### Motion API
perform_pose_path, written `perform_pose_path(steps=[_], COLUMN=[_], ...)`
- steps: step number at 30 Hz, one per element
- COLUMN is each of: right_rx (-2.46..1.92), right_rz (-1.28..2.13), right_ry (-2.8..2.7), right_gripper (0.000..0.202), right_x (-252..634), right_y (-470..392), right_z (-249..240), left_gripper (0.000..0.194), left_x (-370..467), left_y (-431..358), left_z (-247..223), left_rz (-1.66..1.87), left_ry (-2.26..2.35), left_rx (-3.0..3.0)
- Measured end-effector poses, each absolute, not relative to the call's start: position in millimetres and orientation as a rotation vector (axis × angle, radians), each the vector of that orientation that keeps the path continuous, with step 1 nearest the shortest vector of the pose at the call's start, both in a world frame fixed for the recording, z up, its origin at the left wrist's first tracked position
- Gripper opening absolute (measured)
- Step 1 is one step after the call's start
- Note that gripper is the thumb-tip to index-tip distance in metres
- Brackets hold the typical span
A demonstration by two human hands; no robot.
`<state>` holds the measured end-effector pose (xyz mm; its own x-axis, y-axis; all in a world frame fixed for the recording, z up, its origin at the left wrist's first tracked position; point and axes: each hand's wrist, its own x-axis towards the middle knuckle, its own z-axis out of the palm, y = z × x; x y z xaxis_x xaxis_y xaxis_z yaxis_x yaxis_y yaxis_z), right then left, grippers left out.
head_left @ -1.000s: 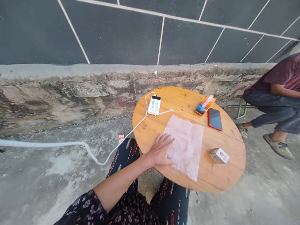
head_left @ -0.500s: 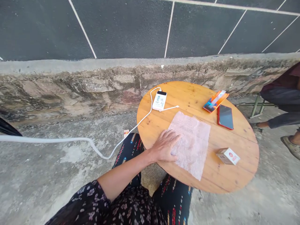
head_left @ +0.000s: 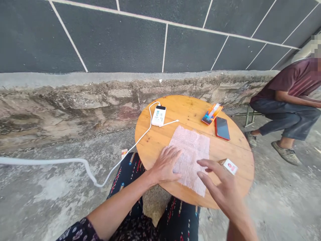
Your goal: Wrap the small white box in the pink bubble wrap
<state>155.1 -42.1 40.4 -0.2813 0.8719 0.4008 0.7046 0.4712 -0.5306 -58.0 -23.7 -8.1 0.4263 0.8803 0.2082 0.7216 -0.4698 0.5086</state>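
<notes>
Right hand (head_left: 222, 185) arrived, fingers parted, left hand (head_left: 167, 164) spread on cloth (head_left: 191, 147), box (head_left: 230, 166) print illegible

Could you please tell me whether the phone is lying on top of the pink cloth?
No, the phone lies on the bare wood of the table, apart from the pink cloth.

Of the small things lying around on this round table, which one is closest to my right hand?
The small box with the red mark on its white face, just beyond your right hand; the phone lies farther off.
</notes>
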Motion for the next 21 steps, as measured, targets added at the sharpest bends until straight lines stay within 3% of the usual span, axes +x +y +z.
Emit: perform_pose_path(steps=[5,11,21], right_rx=[-1.43,-1.538,-1.466], right_rz=[0.161,0.123,0.214], right_ry=[-2.277,-2.344,-2.355], right_gripper=[0.052,0.058,0.072], right_x=[144,153,160], right_y=[-7,4,0], right_z=[11,-22,-20], left_gripper=[0.089,0.087,0.088], left_x=[-57,-55,-66], left_y=[-24,-25,-25], left_z=[-9,-10,-3], left_rz=[0.625,0.613,0.389], left_ry=[1.391,1.427,1.461], left_rx=[2.365,2.36,2.408])
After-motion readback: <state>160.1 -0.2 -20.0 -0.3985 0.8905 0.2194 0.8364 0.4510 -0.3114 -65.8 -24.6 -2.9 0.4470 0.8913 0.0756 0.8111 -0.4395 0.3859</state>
